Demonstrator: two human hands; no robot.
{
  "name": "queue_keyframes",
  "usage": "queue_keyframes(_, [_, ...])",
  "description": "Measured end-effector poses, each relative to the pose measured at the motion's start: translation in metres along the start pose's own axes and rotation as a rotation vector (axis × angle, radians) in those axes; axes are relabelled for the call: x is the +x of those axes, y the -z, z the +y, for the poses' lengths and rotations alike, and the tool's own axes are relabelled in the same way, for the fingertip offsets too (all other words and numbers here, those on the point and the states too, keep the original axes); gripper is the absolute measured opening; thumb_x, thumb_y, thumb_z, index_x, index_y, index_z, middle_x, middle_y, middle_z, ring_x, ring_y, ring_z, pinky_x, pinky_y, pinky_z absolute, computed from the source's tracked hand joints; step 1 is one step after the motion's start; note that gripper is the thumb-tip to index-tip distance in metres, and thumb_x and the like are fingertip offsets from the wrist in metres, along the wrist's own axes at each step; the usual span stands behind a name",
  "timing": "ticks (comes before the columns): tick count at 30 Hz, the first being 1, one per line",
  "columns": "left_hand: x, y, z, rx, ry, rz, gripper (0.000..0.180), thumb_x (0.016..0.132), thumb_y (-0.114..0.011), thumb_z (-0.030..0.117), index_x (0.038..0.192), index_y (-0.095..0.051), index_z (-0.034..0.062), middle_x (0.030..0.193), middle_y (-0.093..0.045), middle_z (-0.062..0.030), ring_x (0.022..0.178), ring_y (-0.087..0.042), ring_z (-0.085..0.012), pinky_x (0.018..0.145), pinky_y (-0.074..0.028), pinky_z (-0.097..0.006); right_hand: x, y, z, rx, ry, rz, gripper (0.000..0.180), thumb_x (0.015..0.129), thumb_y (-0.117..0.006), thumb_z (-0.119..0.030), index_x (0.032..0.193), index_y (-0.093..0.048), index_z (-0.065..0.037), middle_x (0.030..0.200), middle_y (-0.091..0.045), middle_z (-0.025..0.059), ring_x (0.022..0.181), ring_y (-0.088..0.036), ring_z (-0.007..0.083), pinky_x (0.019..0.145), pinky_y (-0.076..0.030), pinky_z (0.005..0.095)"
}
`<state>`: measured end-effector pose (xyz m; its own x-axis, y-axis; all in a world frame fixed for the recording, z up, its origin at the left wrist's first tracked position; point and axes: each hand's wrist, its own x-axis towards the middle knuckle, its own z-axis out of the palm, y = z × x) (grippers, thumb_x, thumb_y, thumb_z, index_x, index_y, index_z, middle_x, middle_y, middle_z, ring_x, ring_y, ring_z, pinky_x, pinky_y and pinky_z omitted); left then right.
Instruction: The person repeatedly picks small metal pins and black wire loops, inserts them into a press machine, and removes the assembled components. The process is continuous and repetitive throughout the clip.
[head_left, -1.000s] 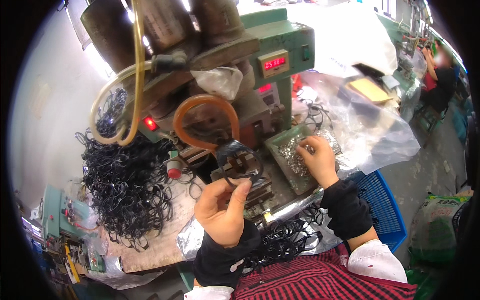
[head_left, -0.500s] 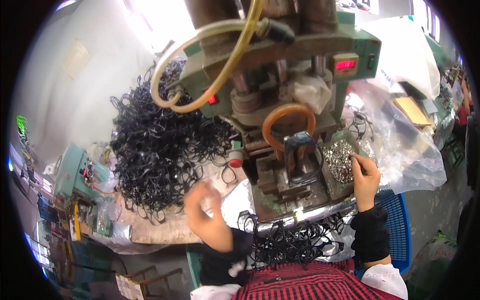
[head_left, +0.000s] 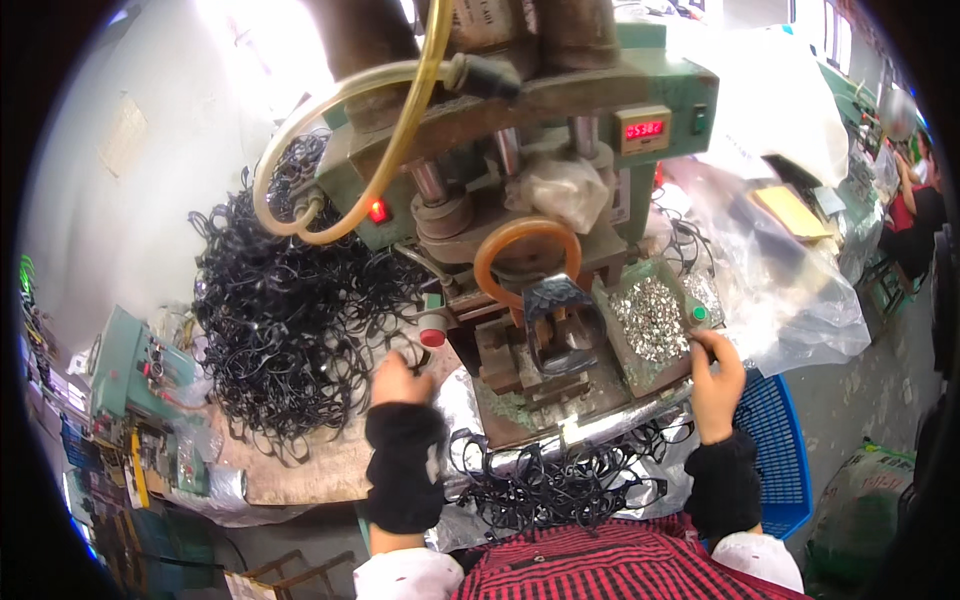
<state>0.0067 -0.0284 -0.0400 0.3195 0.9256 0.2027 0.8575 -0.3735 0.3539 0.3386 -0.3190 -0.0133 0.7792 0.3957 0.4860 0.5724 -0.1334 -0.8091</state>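
I'm flanking the machine (head_left: 555, 98) with left hand (head_left: 400, 382) and right hand (head_left: 717, 380), black loop (head_left: 558, 294) sitting between; grips I cannot tell.

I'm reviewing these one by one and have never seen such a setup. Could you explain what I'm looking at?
There is no robot: a person works bare-handed, filmed by a wide fisheye camera on their head, which bends straight edges. In front stands a green and brown machine. A black loop shows at its front, by an orange ring. On the table, to the left, lies a heap of black loops; the blurred left hand is near its edge. The right hand is beside a tray of small shiny pieces. Whether either hand holds anything is unclear.
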Motion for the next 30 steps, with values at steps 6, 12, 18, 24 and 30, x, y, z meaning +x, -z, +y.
queue_keyframes(6, [-0.029,0.034,-0.009,0.162,-0.331,0.37,0.046,0.064,-0.056,-0.003,0.11,-0.056,-0.001,0.085,-0.057,-0.0167,0.081,-0.055,-0.0369,0.071,-0.045,-0.046,-0.001,0.011,-0.038,0.178,-0.082,-0.104,0.015,0.085,-0.063,0.002,0.099,-0.07,0.001,0.095,-0.07,0.0099,0.088,-0.065,0.0183,0.081,-0.049,0.0287])
queue_keyframes(12, [0.019,0.101,0.011,0.077,-0.479,0.516,0.05,0.072,-0.051,-0.014,0.121,-0.055,-0.0016,0.089,-0.057,-0.017,0.083,-0.055,-0.0359,0.075,-0.046,-0.042,0.035,-0.052,-0.107,0.368,0.176,-0.326,0.016,0.083,-0.065,0.0,0.099,-0.069,0.001,0.094,-0.07,0.0121,0.088,-0.067,0.0214,0.08,-0.051,0.0308])
queue_keyframes(18, [0.006,0.081,-0.019,-0.276,-0.258,0.554,0.032,0.079,-0.06,-0.01,0.109,-0.066,-0.0006,0.091,-0.06,-0.0052,0.087,-0.059,-0.02,0.079,-0.047,-0.029,0.009,-0.083,-0.12,0.856,-0.255,-0.45,0.038,0.085,-0.065,0.002,0.122,-0.054,0.005,0.103,-0.069,0.0113,0.098,-0.065,0.0149,0.086,-0.051,0.0263])
queue_keyframes(24, [-0.052,0.114,0.086,-1.535,-0.435,0.404,0.016,0.1,-0.052,0.009,0.115,-0.057,0.0068,0.104,-0.057,-0.0046,0.091,-0.053,-0.0097,0.074,-0.046,-0.025,0.015,-0.075,-0.126,0.928,-0.381,-0.487,0.045,0.085,-0.066,0.003,0.127,-0.051,0.004,0.105,-0.068,0.0103,0.099,-0.064,0.0134,0.088,-0.05,0.0252])
queue_keyframes(30, [-0.046,0.139,0.157,-1.424,-0.526,0.419,0.009,0.098,-0.052,0.002,0.106,-0.049,0.0041,0.097,-0.057,-0.0084,0.084,-0.061,-0.0175,0.074,-0.056,-0.037,0.009,-0.068,-0.152,1.013,-0.434,-0.557,0.045,0.086,-0.064,0.003,0.129,-0.05,0.004,0.105,-0.066,0.0092,0.098,-0.063,0.0121,0.087,-0.049,0.0249])
